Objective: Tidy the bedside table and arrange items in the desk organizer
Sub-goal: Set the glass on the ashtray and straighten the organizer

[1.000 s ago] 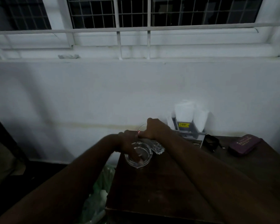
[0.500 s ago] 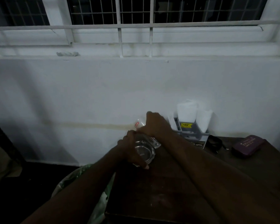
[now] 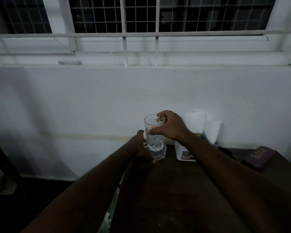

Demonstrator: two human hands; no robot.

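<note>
**Glass going down at the table's far left corner**

At the far left corner of the table [image 3: 175,190], I have my right hand [image 3: 172,127] on an upright glass [image 3: 154,132], fingertips over the rim and thumb against the side, a loose pinch from above. My left hand [image 3: 139,148] curls round something clear at the base, perhaps a second glass or a dish; too dim for me to tell which, or how firm that hold is. Whether the glass has touched down I cannot say.

Just right of it stands the organizer [image 3: 186,151] against the wall, white paper [image 3: 202,125] sticking up from it. Further right lie a dark small thing, unclear, and a maroon case [image 3: 259,157], both on the table.

My read: the tidying is well along. Most of the top is bare, the organizer holds some things, and the case and its neighbour look yet to be sorted.
</note>
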